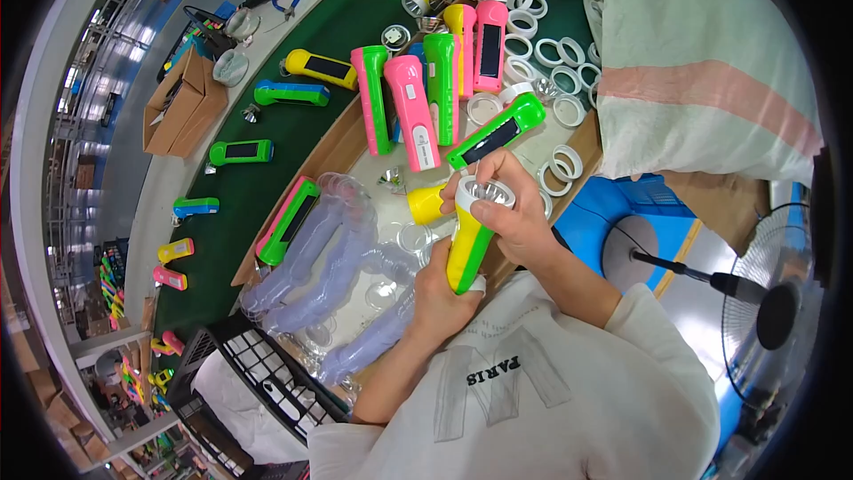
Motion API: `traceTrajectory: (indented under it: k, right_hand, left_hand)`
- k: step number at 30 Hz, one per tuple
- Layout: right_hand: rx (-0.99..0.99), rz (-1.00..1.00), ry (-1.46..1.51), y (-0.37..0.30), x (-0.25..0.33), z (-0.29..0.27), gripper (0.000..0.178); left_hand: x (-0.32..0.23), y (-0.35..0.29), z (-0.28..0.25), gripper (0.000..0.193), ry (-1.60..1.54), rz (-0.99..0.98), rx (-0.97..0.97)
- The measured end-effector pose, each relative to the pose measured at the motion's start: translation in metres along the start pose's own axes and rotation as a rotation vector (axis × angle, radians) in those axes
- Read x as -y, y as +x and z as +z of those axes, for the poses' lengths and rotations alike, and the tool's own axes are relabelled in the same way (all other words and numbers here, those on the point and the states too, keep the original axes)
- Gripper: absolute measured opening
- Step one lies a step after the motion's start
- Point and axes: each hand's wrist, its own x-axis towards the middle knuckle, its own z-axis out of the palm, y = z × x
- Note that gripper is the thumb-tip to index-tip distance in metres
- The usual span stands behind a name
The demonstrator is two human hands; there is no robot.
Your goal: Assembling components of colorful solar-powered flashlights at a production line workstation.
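A yellow and green flashlight (467, 247) stands tilted in front of my chest, its head up. My left hand (437, 302) is wrapped round the lower part of its body. My right hand (517, 218) grips the head, thumb and fingers on the white ring (508, 195) around the shiny reflector (486, 192). Just beyond my right hand lies a green flashlight (498, 132) with a dark panel. A yellow flashlight part (426, 204) sits beside the held one. Farther off, pink flashlights (412, 111) and green flashlights (442, 80) lie side by side.
Loose white rings (569, 109) are scattered at the right of the tray. Stacked clear lenses (306, 302) in long sleeves lie at left. A green conveyor belt (240, 129) carries more flashlights. A white woven sack (702, 80) and a fan (773, 316) stand on the right.
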Motion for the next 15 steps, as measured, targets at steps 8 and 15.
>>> traceTrajectory:
  k: [8, 15]
  right_hand:
    - [-0.117, -0.085, -0.841, 0.007, -0.002, -0.029, 0.042]
    - [-0.018, -0.061, -0.793, -0.002, -0.014, -0.035, 0.024]
  left_hand:
    - [0.019, 0.068, -0.069, 0.060, -0.119, -0.055, -0.236]
    - [0.007, 0.091, -0.119, 0.063, -0.050, -0.039, -0.303]
